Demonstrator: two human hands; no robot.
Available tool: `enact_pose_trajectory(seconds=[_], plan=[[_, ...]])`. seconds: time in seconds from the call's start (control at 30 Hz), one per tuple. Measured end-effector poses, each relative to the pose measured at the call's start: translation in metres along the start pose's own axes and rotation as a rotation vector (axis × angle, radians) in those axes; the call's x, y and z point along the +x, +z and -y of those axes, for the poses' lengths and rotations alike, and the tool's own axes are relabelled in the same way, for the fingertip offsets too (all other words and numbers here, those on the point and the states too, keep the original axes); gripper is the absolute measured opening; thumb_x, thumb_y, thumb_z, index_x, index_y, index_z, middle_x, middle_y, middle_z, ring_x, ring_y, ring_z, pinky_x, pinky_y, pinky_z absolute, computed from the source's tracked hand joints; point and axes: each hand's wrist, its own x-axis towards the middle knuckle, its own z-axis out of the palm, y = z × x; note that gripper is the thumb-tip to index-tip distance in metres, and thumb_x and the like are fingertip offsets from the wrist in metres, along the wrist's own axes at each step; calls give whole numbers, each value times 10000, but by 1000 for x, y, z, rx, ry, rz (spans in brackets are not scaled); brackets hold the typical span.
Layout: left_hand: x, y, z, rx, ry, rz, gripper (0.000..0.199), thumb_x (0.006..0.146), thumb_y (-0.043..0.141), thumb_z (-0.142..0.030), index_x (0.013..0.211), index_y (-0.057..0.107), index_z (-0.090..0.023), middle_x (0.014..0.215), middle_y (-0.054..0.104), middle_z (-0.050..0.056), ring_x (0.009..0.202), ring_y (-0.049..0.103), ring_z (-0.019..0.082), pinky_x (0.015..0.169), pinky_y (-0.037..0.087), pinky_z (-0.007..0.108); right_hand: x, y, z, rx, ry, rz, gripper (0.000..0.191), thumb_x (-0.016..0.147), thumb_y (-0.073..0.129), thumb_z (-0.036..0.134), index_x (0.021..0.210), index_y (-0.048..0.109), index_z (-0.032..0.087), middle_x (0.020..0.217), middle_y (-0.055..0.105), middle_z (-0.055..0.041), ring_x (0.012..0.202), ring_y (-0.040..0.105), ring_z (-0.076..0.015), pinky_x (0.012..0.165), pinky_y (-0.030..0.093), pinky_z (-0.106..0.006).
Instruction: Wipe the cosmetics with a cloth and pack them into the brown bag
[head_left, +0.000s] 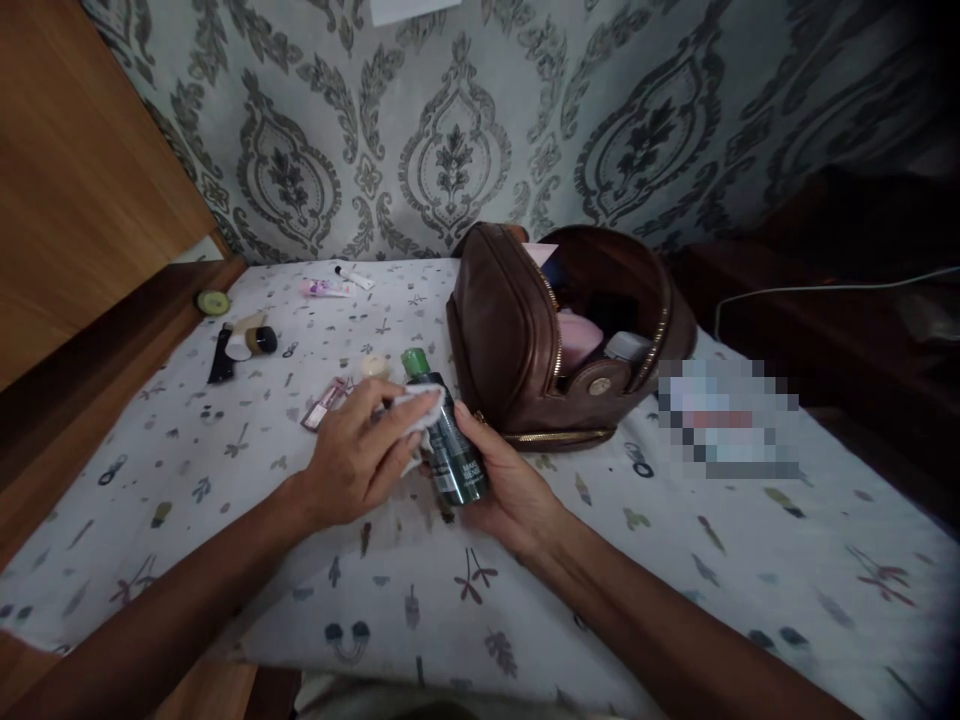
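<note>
My right hand (517,490) is wrapped round a dark green bottle (454,455) with a bright green cap, tilted with its cap away from me. Pressed between the fingers of my left hand (356,455) is a white cloth (420,408), which touches the bottle's upper side. Just behind the hands stands a brown leather bag (502,330), unzipped, with pink and grey items inside. A round cream-coloured item (374,366) and a small pink packet (326,404) lie beyond my left hand.
On the patterned white cloth cover (262,560) lie a pink tube (328,288), a small white tube (355,278), a black-capped bottle (261,341) and a black item (221,358). A green round item (212,302) sits at the left edge. A blurred-out item (727,420) lies right of the bag.
</note>
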Motion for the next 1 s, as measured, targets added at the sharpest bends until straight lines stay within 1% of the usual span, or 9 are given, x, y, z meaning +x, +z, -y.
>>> enact_pose_trajectory(seconds=[0.13,0.2,0.3,0.47,0.53,0.67,0.73,0.9,1.0], plan=[[1,1,-20,-105,254,77,287,948,454,-182,1187,594,-108,912,600,86,798,579,190,653,530,306,1,-2,6,-13,37,-4,237,770,790,378,875,702,185,685,704,20,571,624,-125,573,502,-231],[1,1,-26,-120,309,101,274,963,426,-183,1157,601,-101,889,620,76,793,589,181,700,550,306,1,-3,8,-19,112,-11,252,809,750,396,907,711,168,664,701,3,579,638,-141,578,513,-244],[2,1,-18,-62,251,60,276,953,456,-171,1180,593,-92,919,605,85,808,586,184,671,537,299,2,-4,6,24,157,-45,309,833,714,443,934,717,151,656,694,-5,602,643,-154,583,520,-260],[1,-2,5,44,-57,-35,358,949,491,-148,1302,543,-116,1047,553,113,707,522,149,583,469,285,-2,-1,0,-11,67,-80,246,764,803,383,885,719,186,731,717,16,606,620,-113,600,521,-233],[1,-2,3,-4,-37,-27,356,941,487,-142,1290,553,-113,1033,547,111,713,522,153,588,468,288,-3,0,1,-33,56,-60,258,743,821,378,871,719,178,731,718,11,618,628,-115,634,533,-243],[0,2,-15,-115,251,39,304,933,459,-162,1201,593,-108,914,586,88,804,577,197,650,521,311,-2,-1,7,-12,95,-21,257,759,798,390,850,714,165,731,728,-10,698,676,-161,667,550,-273],[0,3,-18,-137,295,48,301,939,452,-166,1203,584,-108,900,606,83,817,592,196,684,543,316,-1,-2,7,-11,106,-8,232,785,774,382,840,710,166,717,725,-12,698,683,-170,651,552,-277],[1,-2,2,12,-5,-26,361,939,489,-146,1297,541,-150,1023,577,103,727,545,156,599,498,290,-2,-2,2,-13,73,-17,259,818,741,439,885,707,191,716,719,-11,682,677,-169,633,561,-286],[0,-2,1,6,34,-37,334,931,495,-153,1255,571,-119,996,572,106,707,532,157,583,484,293,-4,-1,3,-36,63,-18,282,796,765,442,919,713,194,750,728,-11,677,673,-161,634,559,-278]])
